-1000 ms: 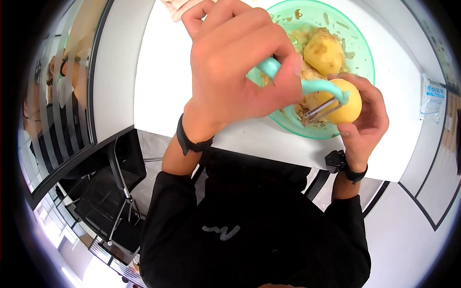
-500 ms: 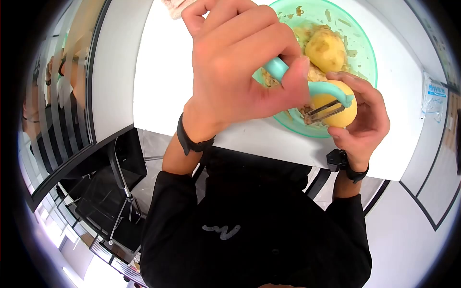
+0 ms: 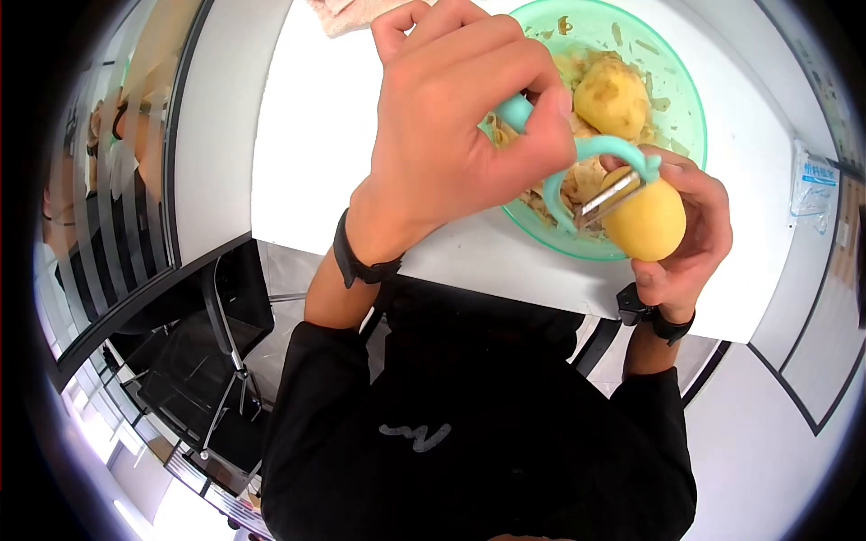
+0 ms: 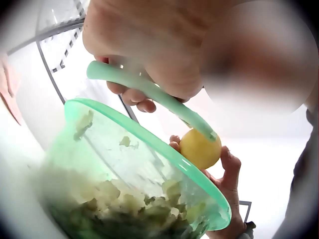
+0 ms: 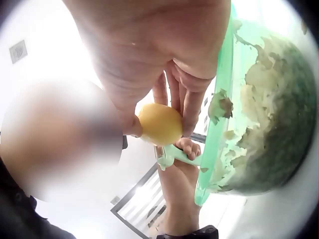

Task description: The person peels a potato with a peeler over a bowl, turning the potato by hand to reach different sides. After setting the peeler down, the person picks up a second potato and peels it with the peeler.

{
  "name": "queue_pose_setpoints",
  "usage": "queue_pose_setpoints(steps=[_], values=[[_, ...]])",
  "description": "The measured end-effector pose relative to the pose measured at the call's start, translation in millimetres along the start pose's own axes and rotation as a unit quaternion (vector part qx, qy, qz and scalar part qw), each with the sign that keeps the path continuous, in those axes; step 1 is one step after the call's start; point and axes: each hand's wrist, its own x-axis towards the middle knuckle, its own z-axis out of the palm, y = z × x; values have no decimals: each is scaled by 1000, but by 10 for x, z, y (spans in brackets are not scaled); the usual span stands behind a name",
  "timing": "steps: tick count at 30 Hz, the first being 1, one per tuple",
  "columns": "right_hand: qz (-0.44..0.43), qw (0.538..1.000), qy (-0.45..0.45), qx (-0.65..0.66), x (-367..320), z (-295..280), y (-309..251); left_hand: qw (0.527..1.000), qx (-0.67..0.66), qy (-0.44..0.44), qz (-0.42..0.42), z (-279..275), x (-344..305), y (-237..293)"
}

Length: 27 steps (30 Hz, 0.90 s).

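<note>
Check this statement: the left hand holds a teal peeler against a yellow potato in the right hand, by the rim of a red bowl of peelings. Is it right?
No: the bowl is green, not red, as the head view shows. The left hand does hold the teal peeler against the yellow potato in the right hand, by that bowl's rim, peelings inside.
</note>
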Motion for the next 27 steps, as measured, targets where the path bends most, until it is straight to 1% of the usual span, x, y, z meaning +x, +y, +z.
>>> queue_pose_setpoints(steps=[2,5,8,13,16,18,20,22,27], values=[[7,1000,20,4,-30,-2,10,1000,16,3,-21,17,-6,-7],[-26,999,-5,-21,45,0,17,998,45,24,-24,-8,10,-20],[2,997,13,-78,19,10,2,999,26,27,-2,-75,8,-18],[0,991,-9,-134,93,35,-41,999,13,10,47,-89,42,97],[31,995,-9,-98,77,34,-60,996,-4,42,85,-11,78,110],[30,995,-4,-98,70,34,-60,992,-13,64,107,26,93,111],[26,995,-2,-95,70,38,-51,994,-2,56,96,5,77,114],[21,995,-2,-93,68,32,-43,998,27,18,52,-50,38,134],[2,994,-18,-107,80,14,-46,998,28,38,50,-46,36,68]])
